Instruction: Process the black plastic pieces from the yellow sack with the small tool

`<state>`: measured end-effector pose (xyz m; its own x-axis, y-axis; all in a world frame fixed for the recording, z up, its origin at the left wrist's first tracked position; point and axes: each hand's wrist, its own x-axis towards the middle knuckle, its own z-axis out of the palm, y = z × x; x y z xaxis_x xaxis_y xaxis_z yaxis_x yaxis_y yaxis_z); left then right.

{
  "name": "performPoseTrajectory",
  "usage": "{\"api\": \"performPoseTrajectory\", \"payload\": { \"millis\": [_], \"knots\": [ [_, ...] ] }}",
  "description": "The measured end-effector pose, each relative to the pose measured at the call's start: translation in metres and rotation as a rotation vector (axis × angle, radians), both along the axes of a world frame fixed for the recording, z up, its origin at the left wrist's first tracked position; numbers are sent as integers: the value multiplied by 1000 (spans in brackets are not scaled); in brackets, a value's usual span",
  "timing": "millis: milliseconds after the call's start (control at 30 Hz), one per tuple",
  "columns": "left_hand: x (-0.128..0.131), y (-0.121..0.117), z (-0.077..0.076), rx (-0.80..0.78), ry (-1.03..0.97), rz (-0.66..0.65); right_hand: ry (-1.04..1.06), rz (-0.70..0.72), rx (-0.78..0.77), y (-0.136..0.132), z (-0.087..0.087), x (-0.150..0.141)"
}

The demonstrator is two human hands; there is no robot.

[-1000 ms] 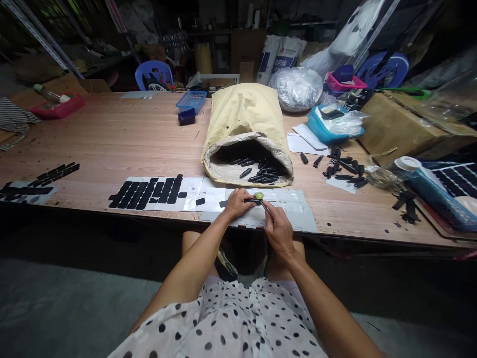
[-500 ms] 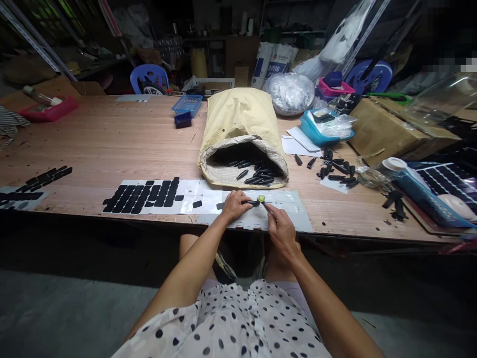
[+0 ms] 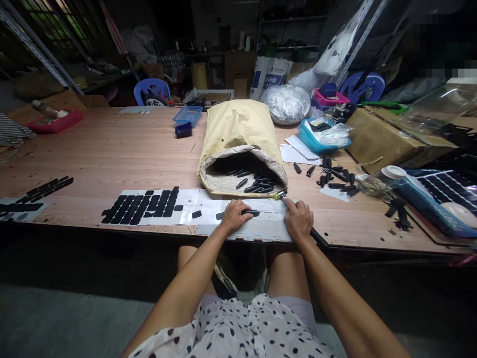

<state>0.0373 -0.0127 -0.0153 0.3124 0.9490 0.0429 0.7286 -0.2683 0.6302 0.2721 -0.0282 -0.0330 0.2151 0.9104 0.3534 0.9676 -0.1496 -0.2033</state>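
Observation:
My left hand [image 3: 235, 215] rests at the table's front edge, its fingers closed around one end of a slim black plastic piece [image 3: 252, 212] that points right. To its right, my right hand [image 3: 299, 219] grips a small hammer [image 3: 318, 237] with a black handle, a metal shaft and a yellow-green face; the head is near the sack's lower right corner, apart from the piece. Both hands are over a pale sheet [image 3: 268, 231]. Behind them a cream sack [image 3: 240, 122] lies with its mouth towards me, several similar black pieces [image 3: 261, 184] inside.
Left of my hands, black rounded pads [image 3: 139, 206] lie in rows on white sheets. More black pieces [image 3: 337, 175] are scattered at the right, near a turquoise basket [image 3: 322, 141] and a cardboard box [image 3: 380, 134]. A blue basket [image 3: 187, 116] stands at the back.
My right hand has moved right with the hammer, taking its head away from the black piece. My left hand still holds the piece. The camera view has shifted slightly.

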Motion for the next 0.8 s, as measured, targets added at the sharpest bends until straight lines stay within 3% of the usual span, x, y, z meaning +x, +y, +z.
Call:
{"api": "performPoseTrajectory", "payload": {
  "millis": [133,200,300,367,467,567,633,667,800],
  "knots": [
    [-5,-28,3,101,-51,-69,-52,6,-9,-2,-3,-5],
    [-8,-59,-3,106,-64,-218,-55,7,-8,-1,-4,-5],
    [-10,-106,-23,-47,11,-448,-55,7,-2,-1,-5,-5],
    [-9,-126,-40,-219,124,-408,-59,5,-4,-1,-5,-5],
    [-9,-136,-64,-493,338,-176,-62,4,-17,-1,-3,-6],
    [-12,-138,-71,-636,473,-59,-61,11,-34,-1,-1,-7],
    [-11,-135,-58,-623,446,-88,-60,11,-40,0,0,-8],
    [-9,-131,-45,-593,388,-143,-60,9,-39,0,0,-8],
    [7,-109,40,-379,-34,-527,-59,3,-39,0,0,-9]
  ]
}}
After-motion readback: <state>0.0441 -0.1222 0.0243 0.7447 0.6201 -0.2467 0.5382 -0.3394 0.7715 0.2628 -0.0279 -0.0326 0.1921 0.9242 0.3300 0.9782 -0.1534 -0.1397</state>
